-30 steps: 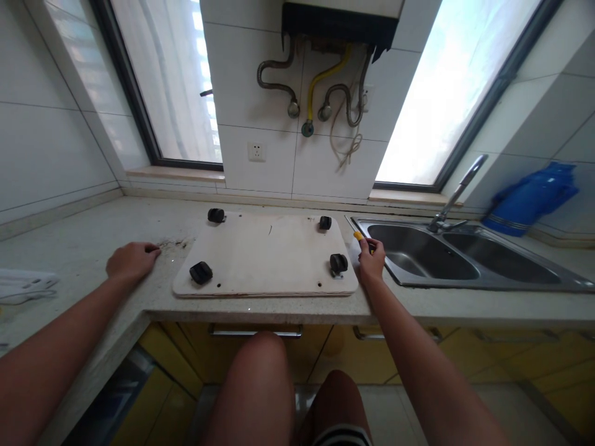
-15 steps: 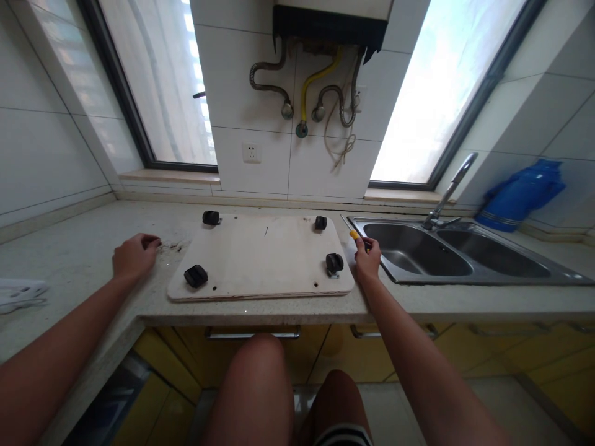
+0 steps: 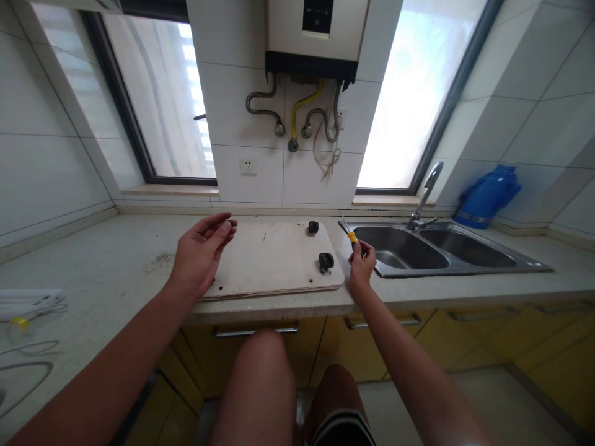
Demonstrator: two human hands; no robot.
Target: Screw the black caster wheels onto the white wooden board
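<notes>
My right hand (image 3: 362, 265) is closed around a screwdriver (image 3: 352, 236) with a yellow and black handle, its thin shaft pointing up and away near the sink edge. Over the left end of a pale wooden board (image 3: 269, 260) is my left hand (image 3: 198, 257), thumb and fingers brought together. Whatever is pinched there, if anything, is too small to make out. Two black caster wheels, one at the far right corner (image 3: 313, 227) and one at the near right (image 3: 326, 261), stand on the board. Its left casters are hidden behind my left hand.
Small dark bits (image 3: 160, 261) lie on the counter (image 3: 125, 248) left of the board. A double sink (image 3: 395, 251) with a tap (image 3: 425, 195) sits to the right, a blue container (image 3: 486, 198) behind it. A white power strip (image 3: 32, 303) with a cable lies far left.
My left hand has moved right from beside the small bits to over the board's left end. My right hand keeps the screwdriver almost in place. The view has tilted up and shifted right.
</notes>
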